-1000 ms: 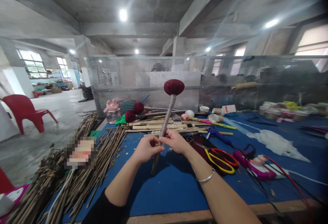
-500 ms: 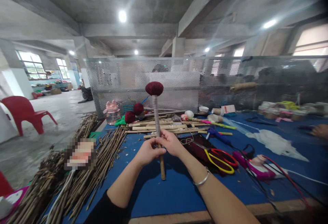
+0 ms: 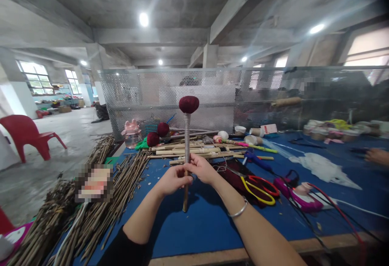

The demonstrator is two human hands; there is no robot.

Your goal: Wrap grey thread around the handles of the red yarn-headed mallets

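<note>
A padded mallet [image 3: 187, 132] stands nearly upright before me, with a dark red cloth head and a stick wrapped in pale cord below it. Bare wood shows at the lower end of the stick. My left hand [image 3: 174, 179] grips the stick below its middle. Closed on the same stretch from the other side is my right hand [image 3: 202, 169], with a silver bangle on that wrist. The fingers of both hands meet around the stick. Beyond it lie two more dark red padded heads [image 3: 152, 139].
Thin twigs [image 3: 121, 193] are heaped along the left. Right of my hands lie scissors [image 3: 258, 190] on dark red cloth, a blue glue gun [image 3: 257, 160] and a purple power strip [image 3: 299, 197] with cables. A perforated metal screen [image 3: 212, 91] stands behind. Another person's hand [image 3: 377, 155] is at far right.
The mallet has turned from leaning left to almost straight up; its head moved right and its lower end left. Both hands keep their hold.
</note>
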